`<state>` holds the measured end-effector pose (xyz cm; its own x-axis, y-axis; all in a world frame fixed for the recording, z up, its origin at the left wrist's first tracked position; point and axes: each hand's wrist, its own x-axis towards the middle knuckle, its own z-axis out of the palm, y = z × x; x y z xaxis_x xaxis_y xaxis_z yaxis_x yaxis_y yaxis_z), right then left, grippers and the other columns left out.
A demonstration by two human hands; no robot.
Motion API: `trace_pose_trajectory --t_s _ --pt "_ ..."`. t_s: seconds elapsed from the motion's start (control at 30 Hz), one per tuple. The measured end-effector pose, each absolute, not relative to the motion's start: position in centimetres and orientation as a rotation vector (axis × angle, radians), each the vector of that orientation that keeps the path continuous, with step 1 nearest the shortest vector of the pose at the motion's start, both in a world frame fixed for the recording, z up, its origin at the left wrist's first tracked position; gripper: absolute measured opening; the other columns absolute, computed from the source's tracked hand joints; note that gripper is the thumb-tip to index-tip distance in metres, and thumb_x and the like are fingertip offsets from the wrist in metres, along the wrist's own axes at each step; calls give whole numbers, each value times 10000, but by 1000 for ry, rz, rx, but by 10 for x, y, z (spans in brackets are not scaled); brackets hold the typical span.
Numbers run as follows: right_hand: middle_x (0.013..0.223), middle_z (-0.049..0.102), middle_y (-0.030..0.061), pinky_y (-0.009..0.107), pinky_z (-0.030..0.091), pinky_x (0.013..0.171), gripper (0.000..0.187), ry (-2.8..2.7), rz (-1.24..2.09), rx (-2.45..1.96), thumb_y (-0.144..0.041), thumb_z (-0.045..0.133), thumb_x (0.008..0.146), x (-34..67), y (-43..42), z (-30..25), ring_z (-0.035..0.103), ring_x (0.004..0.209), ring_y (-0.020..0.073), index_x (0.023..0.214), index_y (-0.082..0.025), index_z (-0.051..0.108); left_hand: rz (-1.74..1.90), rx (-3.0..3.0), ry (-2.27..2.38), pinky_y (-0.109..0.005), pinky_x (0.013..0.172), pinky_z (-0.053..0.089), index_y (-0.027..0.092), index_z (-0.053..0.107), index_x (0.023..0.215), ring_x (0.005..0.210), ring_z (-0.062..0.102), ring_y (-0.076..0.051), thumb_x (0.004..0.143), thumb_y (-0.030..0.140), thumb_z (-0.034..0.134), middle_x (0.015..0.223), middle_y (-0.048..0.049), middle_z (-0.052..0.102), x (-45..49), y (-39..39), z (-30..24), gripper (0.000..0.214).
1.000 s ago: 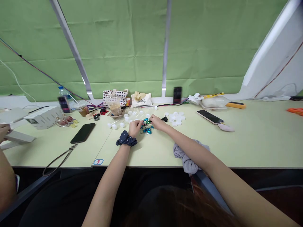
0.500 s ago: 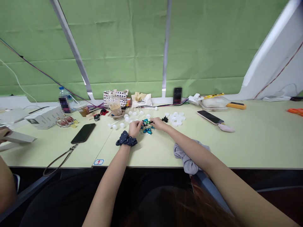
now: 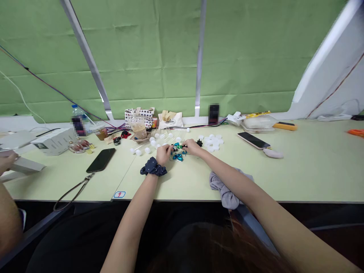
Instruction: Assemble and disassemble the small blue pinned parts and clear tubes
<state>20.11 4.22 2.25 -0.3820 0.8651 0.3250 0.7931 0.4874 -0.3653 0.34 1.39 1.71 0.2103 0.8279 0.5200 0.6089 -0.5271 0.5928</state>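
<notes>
My left hand point(image 3: 164, 154), with a dark dotted scrunchie point(image 3: 153, 167) at the wrist, is closed in a pinch at the pile of small parts. Facing it, my right hand point(image 3: 192, 147) also pinches, its fingertips beside a small shiny green piece point(image 3: 179, 146). What either hand grips is too small to make out. Shiny blue pieces point(image 3: 178, 157) lie on the table just below and between the hands. Small black parts point(image 3: 199, 143) sit beyond my right hand's knuckles. White round caps point(image 3: 213, 142) are grouped to its right, and clear tubes with white caps point(image 3: 152, 143) lie behind my left hand.
A phone point(image 3: 101, 160) with a strap lies left, another phone point(image 3: 253, 140) right. Behind the tubes stands an iced drink cup point(image 3: 138, 131). A grey cloth point(image 3: 226, 189) hangs over the front edge under my right forearm. A co-worker's hand point(image 3: 7, 161) holds a white box part at far left.
My hands stay over the small parts with only slight finger movement. The co-worker's hand at far left comes further into view. The whole view shifts very slightly.
</notes>
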Motion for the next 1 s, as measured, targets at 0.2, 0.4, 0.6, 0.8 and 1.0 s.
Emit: trace_pose_trajectory --t_s 0.2,0.4,0.6,0.8,1.0 --pt "795 696 80 207 409 671 69 -2150 179 -1457 -81 677 732 196 41 24 620 753 166 777 -120 712 1196 2136 1349 -243 524 324 132 650 641 503 463 -118 853 446 445 513 -21 562 7 11 19 431" --pt "806 669 69 203 389 628 80 -2071 102 -1471 -100 641 793 196 40 21 606 740 154 855 -151 638 1223 1885 1294 -240 470 301 134 644 651 436 392 -97 824 534 463 486 12 497 1 20 14 472" --pt "820 672 56 212 396 674 47 -2029 229 -1576 -140 675 772 211 54 11 595 794 151 763 -152 630 1341 1842 1357 -241 487 301 143 648 694 469 403 -104 831 517 473 513 17 491 -8 26 11 436" --pt "914 684 59 225 409 740 131 -2012 223 -1660 -81 621 746 229 61 10 600 872 163 823 -158 693 1347 1972 1419 -263 568 352 154 669 702 570 468 -132 854 424 484 640 -28 581 -10 25 13 361" --pt "1092 643 93 238 410 807 237 -2056 170 -1706 -70 634 741 235 58 12 569 1028 203 936 -175 718 1442 2032 1422 -299 743 411 164 677 691 805 554 -183 854 387 492 850 -87 630 -16 32 10 333"
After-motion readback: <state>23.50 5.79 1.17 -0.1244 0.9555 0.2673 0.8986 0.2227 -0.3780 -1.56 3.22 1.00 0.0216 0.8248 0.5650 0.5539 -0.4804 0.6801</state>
